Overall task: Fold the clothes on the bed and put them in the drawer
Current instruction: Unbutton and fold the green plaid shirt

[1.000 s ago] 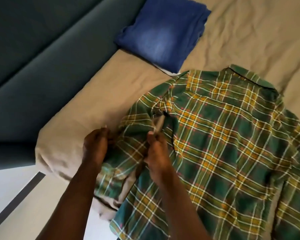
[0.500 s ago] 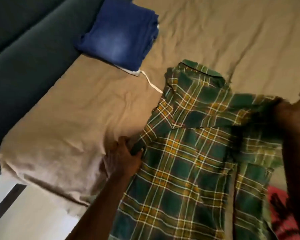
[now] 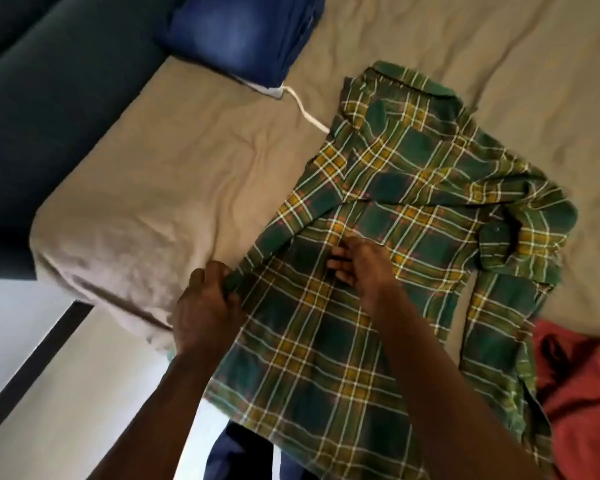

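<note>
A green and yellow plaid shirt (image 3: 413, 188) lies spread on the beige bed (image 3: 174, 174), collar toward the far side, with both sleeves folded in over its back. My left hand (image 3: 205, 303) grips the shirt's left edge near the bed's corner, fingers curled over the cloth. My right hand (image 3: 357, 265) rests on the middle of the shirt with its fingers spread and pressing the fabric flat. The shirt's hem hangs over the near edge of the bed.
Folded blue jeans (image 3: 243, 32) sit at the far left of the bed, a white cord (image 3: 307, 112) trailing from under them. A red garment (image 3: 582, 393) lies at the right beside the shirt. A dark teal headboard (image 3: 56, 91) runs along the left. Pale floor (image 3: 70, 393) below.
The right sleeve has been folded in across the shirt. My right hand came back from the right side to the shirt's middle. My left hand stays at the left edge.
</note>
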Available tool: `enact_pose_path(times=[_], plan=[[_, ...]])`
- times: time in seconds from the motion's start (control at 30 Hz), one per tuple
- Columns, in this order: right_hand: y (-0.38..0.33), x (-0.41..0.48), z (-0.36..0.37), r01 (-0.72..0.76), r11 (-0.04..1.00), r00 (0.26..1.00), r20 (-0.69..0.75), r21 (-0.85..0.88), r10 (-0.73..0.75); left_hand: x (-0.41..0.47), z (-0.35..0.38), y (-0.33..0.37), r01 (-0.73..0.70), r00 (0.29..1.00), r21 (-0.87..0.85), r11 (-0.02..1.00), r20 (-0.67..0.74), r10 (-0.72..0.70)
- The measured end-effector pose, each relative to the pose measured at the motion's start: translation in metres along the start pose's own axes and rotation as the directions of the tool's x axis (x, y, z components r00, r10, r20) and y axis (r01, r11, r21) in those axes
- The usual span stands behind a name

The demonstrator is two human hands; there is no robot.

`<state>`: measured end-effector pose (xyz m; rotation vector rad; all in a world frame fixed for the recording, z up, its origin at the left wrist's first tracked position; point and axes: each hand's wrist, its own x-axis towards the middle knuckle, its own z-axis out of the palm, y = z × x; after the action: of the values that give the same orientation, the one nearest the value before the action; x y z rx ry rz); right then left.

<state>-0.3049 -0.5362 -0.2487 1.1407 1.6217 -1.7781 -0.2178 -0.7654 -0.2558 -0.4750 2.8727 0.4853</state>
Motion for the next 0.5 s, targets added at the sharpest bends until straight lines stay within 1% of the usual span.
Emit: enact_pose_path(times=[0.07, 0.13, 0.2, 0.23, 0.27, 0.3, 0.37, 0.4, 0.43, 0.5], plan=[[0.015, -0.021, 0.004, -0.087, 0.994, 0.984, 0.152, -0.067, 0.096, -0.019, -0.012, 0.005, -0.038, 0.999, -0.005, 0.999, -0.038, 0.037], [0.032, -0.041, 0.008, -0.15, 0.985, 0.937, 0.305, -0.084, 0.169, -0.041, -0.016, 0.018, -0.103, 0.994, -0.032, 0.994, -0.048, 0.102], [0.053, -0.057, 0.009, -0.195, 0.98, 0.89, 0.414, -0.035, 0.192, -0.068, -0.014, 0.033, -0.175, 0.985, -0.045, 0.984, -0.005, 0.174], [0.066, -0.064, 0.011, -0.201, 0.98, 0.876, 0.446, -0.009, 0.184, -0.082, -0.01, 0.037, -0.199, 0.979, -0.024, 0.98, 0.035, 0.2], [0.076, -0.068, 0.013, -0.194, 0.981, 0.88, 0.443, 0.011, 0.169, -0.094, -0.004, 0.041, -0.223, 0.973, 0.009, 0.975, 0.069, 0.222], [0.087, -0.066, 0.014, -0.169, 0.986, 0.901, 0.407, 0.004, 0.153, -0.104, 0.001, 0.043, -0.244, 0.965, 0.058, 0.968, 0.111, 0.237], [0.106, -0.062, 0.015, -0.138, 0.99, 0.943, 0.306, 0.008, 0.129, -0.122, 0.012, 0.036, -0.3, 0.945, 0.177, 0.937, 0.19, 0.266], [0.113, -0.061, 0.015, -0.149, 0.988, 0.959, 0.248, 0.027, 0.138, -0.129, 0.018, 0.028, -0.319, 0.937, 0.225, 0.921, 0.219, 0.271], [0.117, -0.06, 0.014, -0.166, 0.985, 0.967, 0.203, 0.055, 0.152, -0.132, 0.022, 0.021, -0.307, 0.938, 0.248, 0.919, 0.244, 0.247], [0.12, -0.059, 0.012, -0.18, 0.976, 0.971, 0.181, 0.124, 0.156, -0.134, 0.026, 0.008, -0.253, 0.939, 0.248, 0.935, 0.296, 0.176]])
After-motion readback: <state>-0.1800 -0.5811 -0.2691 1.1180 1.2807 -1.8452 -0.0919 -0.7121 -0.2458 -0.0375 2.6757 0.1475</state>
